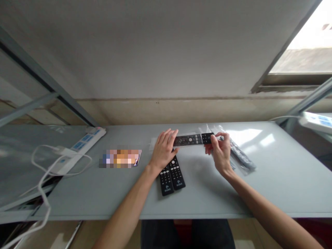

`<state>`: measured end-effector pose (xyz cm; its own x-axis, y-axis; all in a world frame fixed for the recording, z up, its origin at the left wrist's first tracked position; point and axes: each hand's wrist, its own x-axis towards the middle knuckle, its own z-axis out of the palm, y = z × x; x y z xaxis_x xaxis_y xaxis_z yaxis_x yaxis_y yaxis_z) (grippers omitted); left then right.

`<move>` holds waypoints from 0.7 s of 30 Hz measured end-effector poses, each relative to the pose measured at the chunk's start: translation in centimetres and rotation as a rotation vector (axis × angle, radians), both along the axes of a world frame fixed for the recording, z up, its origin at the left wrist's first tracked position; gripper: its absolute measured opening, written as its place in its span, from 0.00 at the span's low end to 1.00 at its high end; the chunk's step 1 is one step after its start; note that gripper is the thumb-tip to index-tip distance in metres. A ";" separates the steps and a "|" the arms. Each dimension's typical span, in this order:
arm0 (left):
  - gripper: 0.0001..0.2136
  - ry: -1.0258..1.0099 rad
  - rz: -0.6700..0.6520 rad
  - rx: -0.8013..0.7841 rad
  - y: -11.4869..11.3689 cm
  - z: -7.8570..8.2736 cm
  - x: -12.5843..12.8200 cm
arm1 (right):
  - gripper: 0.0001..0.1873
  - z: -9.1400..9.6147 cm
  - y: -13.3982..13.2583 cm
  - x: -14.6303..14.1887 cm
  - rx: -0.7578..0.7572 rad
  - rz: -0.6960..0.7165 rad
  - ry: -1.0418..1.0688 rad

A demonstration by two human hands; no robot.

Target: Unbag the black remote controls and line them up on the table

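A black remote control (206, 138) lies crosswise near the back of the desk, its longer part inside a clear plastic bag (153, 143) and its right end bare. My right hand (221, 150) pinches that bare end between thumb and fingers. Over the left part of the bag rests my left hand (164, 148), its fingers stretched out and flat; what lies under the palm is hidden. Below it, two black remote controls (178, 178) sit side by side, their upper ends partly covered by my left hand. Beyond my right hand are bagged remote controls (241, 155), partly hidden.
A phone-like flat object (120, 158) with a blurred screen lies left of my hands. Farther left, a white power strip (82, 145) trails a white cable (43, 193). Another power strip (316, 121) is at the right, by the metal frame. A wall stands behind the desk (103, 197).
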<state>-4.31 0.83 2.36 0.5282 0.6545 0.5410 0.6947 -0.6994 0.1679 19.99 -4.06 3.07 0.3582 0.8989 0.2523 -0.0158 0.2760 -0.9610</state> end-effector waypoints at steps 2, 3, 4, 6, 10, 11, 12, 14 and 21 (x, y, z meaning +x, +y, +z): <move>0.35 0.004 0.044 -0.001 0.1 -0.1 -0.1 | 0.19 -0.1 0.2 0.4 0.006 -0.019 0.011; 0.34 0.007 0.062 -0.007 0.1 -0.1 -0.1 | 0.19 -0.1 0.3 0.6 0.010 -0.027 0.012; 0.32 0.011 0.077 -0.018 0.0 0.0 -0.1 | 0.19 -0.1 0.4 0.7 0.014 -0.033 0.009; 0.27 0.033 0.095 -0.047 -0.1 0.0 0.0 | 0.19 -0.2 0.4 0.8 0.012 -0.038 -0.002; 0.13 0.071 0.076 -0.111 -0.5 0.0 0.5 | 0.19 -0.1 0.2 0.5 0.005 -0.026 -0.003; 0.11 0.066 0.070 -0.120 -0.6 0.0 0.6 | 0.19 -0.1 0.1 0.3 0.005 -0.016 -0.003; 0.10 0.058 0.067 -0.125 -0.6 0.0 0.7 | 0.19 0.0 -0.1 0.0 0.007 -0.003 -0.003; 0.09 0.040 0.064 -0.130 -0.8 -0.1 0.8 | 0.19 0.1 -0.4 -0.5 0.008 0.030 -0.005; 0.09 -0.023 0.082 -0.145 -0.9 -0.1 0.5 | 0.15 -0.3 -1.4 -1.8 -0.025 0.184 -0.055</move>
<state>-3.77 -0.06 2.24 0.4586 0.7668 0.4492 0.7434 -0.6080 0.2789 18.19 -5.44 2.79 0.1739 0.9542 0.2435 -0.0111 0.2492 -0.9684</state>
